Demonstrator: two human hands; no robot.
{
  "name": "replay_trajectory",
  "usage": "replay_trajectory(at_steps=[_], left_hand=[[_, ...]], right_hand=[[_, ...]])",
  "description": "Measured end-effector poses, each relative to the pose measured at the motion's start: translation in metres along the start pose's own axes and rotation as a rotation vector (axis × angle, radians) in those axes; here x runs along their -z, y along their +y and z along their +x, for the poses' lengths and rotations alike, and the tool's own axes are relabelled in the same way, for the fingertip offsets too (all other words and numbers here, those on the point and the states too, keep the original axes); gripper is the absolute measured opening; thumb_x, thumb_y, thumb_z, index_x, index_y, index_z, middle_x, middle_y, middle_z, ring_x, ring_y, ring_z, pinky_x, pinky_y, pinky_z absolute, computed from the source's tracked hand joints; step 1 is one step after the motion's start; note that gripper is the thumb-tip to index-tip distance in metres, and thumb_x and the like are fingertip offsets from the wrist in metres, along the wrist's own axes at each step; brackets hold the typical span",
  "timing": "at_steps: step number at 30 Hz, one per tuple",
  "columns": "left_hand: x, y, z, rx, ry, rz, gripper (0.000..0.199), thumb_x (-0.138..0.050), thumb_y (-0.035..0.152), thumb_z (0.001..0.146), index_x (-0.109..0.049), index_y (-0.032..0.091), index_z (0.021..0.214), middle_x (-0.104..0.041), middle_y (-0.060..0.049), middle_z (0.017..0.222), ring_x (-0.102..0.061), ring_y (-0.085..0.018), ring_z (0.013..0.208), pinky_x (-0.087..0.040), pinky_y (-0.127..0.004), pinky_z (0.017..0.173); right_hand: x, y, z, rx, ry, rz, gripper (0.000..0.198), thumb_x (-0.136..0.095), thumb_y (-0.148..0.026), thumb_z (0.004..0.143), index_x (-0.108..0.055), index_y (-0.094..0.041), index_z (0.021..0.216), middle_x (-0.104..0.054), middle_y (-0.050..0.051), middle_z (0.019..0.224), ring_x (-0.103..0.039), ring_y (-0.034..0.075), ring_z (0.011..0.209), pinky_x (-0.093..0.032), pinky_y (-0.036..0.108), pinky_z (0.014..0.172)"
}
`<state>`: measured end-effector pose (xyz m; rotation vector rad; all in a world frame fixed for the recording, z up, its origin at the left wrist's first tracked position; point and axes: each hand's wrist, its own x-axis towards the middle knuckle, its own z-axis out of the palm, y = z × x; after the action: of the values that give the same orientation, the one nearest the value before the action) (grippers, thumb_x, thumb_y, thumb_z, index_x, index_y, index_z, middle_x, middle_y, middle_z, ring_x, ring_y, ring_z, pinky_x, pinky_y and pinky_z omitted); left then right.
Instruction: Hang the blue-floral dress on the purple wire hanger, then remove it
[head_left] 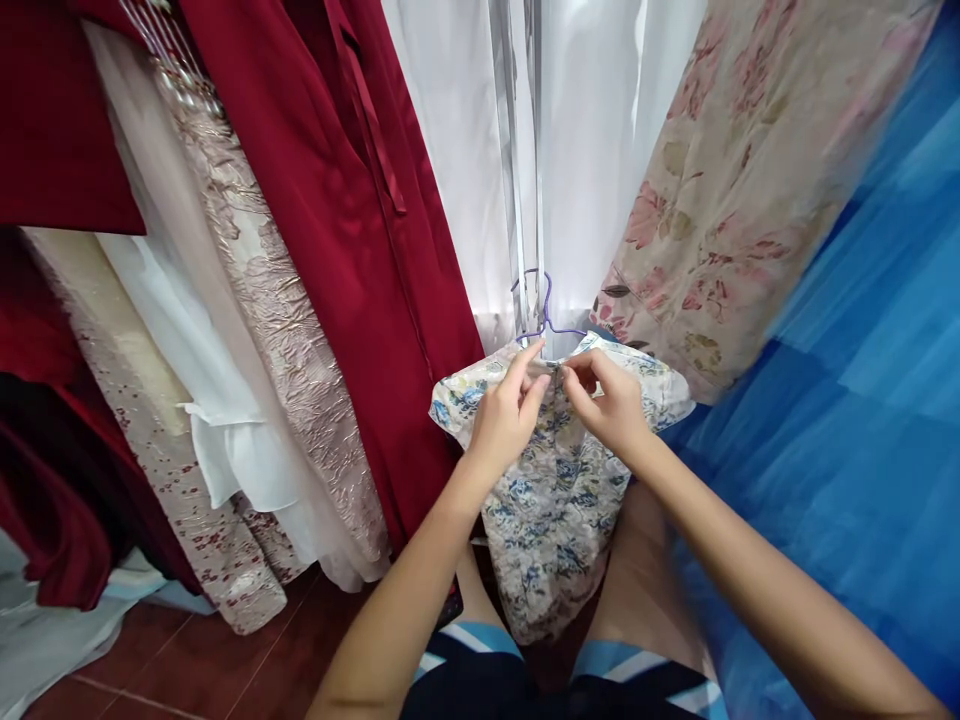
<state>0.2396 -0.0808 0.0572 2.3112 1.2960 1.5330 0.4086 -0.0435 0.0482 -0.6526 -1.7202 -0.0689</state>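
Observation:
A sleeveless-looking garment [555, 540], off-white with blue and yellowish flowers, hangs on a thin purple hanger [549, 310] in front of my knees. My left hand [510, 408] rests against the left of its neckline. The index finger there is stretched out and the thumb stands apart from it, with nothing visible between them. On the other side of the neckline's middle, my right hand [609, 402] is closed in a pinch at the top edge. A small dark fastening shows by those fingertips, too small to make out. The garment's back is hidden.
Dark red satin gowns [330, 230] and textured pink-beige dresses [277, 290] hang on the left. White curtain-like cloth [592, 150] is behind the hanger. A pink-flowered dress [720, 230] and blue tulle [847, 450] hang on the right. Red-brown floor tiles [217, 650] lie below.

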Motion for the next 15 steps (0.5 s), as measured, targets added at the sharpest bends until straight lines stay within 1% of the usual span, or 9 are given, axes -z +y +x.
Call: replay_trajectory(at_steps=[2,3,5,7,10,12,15], left_hand=[[0.000,0.001,0.025,-0.071,-0.036,0.072,0.028,-0.046,0.032,0.102,-0.066,0.021,0.119,-0.064,-0.001,0.078,-0.058,-0.015,0.066,-0.043,-0.026,0.067],[-0.002,0.002,0.033,-0.096,-0.033,0.111,0.025,-0.048,0.031,0.101,-0.069,0.020,0.107,-0.064,-0.002,0.077,-0.058,-0.015,0.065,-0.042,-0.026,0.066],[-0.006,0.004,0.044,-0.117,0.011,0.179,0.022,-0.051,0.027,0.099,-0.069,0.017,0.091,-0.061,-0.001,0.070,-0.056,-0.015,0.060,-0.039,-0.026,0.063],[-0.008,0.006,0.050,-0.115,0.072,0.204,0.020,-0.053,0.024,0.096,-0.068,0.015,0.085,-0.058,0.000,0.064,-0.053,-0.014,0.056,-0.038,-0.025,0.061],[-0.003,-0.001,0.058,-0.066,0.138,0.118,0.021,-0.053,0.025,0.095,-0.067,0.015,0.082,-0.059,0.000,0.062,-0.055,-0.014,0.057,-0.040,-0.024,0.060],[0.009,-0.015,0.062,0.014,0.212,0.018,0.022,-0.053,0.026,0.095,-0.067,0.014,0.083,-0.061,0.000,0.064,-0.058,-0.014,0.059,-0.041,-0.023,0.059],[0.037,-0.055,0.064,0.168,0.420,-0.126,0.019,-0.052,0.025,0.092,-0.066,0.013,0.087,-0.061,0.000,0.067,-0.058,-0.012,0.059,-0.044,-0.021,0.058]], right_hand=[[0.001,0.005,0.003,0.060,-0.024,-0.025,0.008,-0.055,-0.022,0.092,-0.057,-0.020,0.084,-0.060,0.000,0.070,-0.055,0.013,0.061,-0.041,0.025,0.060],[0.000,0.009,0.003,0.089,-0.028,-0.050,0.009,-0.055,-0.021,0.091,-0.056,-0.020,0.082,-0.060,0.000,0.069,-0.055,0.013,0.060,-0.041,0.025,0.059],[-0.004,0.019,0.002,0.130,-0.018,-0.112,0.010,-0.055,-0.022,0.089,-0.055,-0.021,0.079,-0.059,0.000,0.065,-0.053,0.013,0.057,-0.040,0.026,0.058],[-0.011,0.028,-0.001,0.141,0.004,-0.154,0.012,-0.055,-0.023,0.088,-0.054,-0.022,0.076,-0.059,-0.001,0.061,-0.051,0.013,0.053,-0.039,0.026,0.056],[-0.022,0.036,-0.011,0.135,0.018,-0.141,0.014,-0.056,-0.023,0.087,-0.053,-0.022,0.074,-0.058,-0.001,0.059,-0.051,0.013,0.051,-0.038,0.026,0.055],[-0.027,0.037,-0.023,0.133,-0.005,-0.114,0.014,-0.056,-0.022,0.087,-0.053,-0.022,0.074,-0.057,-0.001,0.058,-0.051,0.013,0.051,-0.037,0.026,0.054],[-0.031,0.032,-0.048,0.083,-0.087,-0.077,0.014,-0.055,-0.022,0.087,-0.054,-0.022,0.073,-0.057,-0.001,0.059,-0.053,0.013,0.053,-0.039,0.026,0.056]])
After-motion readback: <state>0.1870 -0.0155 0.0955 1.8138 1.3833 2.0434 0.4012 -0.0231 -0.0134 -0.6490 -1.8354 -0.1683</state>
